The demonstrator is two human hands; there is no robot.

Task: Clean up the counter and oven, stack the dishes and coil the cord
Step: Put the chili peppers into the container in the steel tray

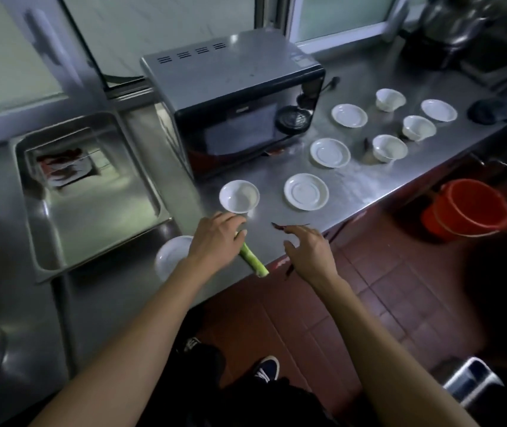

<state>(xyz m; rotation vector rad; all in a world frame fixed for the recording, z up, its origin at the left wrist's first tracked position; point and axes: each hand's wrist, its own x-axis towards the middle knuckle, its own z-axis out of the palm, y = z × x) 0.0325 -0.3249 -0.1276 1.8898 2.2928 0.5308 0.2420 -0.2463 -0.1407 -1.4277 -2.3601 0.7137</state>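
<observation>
1. Fingers of the left hand (215, 234) are curled round the upper end of a green stalk (253, 260); the stalk's cut end sticks out below the hand, lying on the counter (369, 180) near its front edge.
2. Right hand (309, 249) is over the counter edge, fingers straight and slightly spread, tips at a dark red chili (280, 227) lying on the steel. Contact with it: cannot tell.
3. Another dark sliver shows under the right wrist at the counter edge; too blurred to identify.
4. Small white bowl (239, 197) sits just beyond the left hand's knuckles, upright.
5. White saucer (306, 191) is just right of that bowl. Two more saucers run back along the oven's right side, and a fourth is far right.
6. Three more white bowls are grouped near the right end of the counter, apart from each other, not stacked.
7. One more white dish (170, 257) is partly hidden under the left forearm.
8. Oven (233, 97) stands at the back of the counter, door closed. Black cord (330, 83) end lies on the counter behind its right side, uncoiled.
9. Steel sink (92, 192) is left of the oven; something red and white sits at its drain.
10. Red bucket (468, 208) is on the tiled floor, right of the counter.
</observation>
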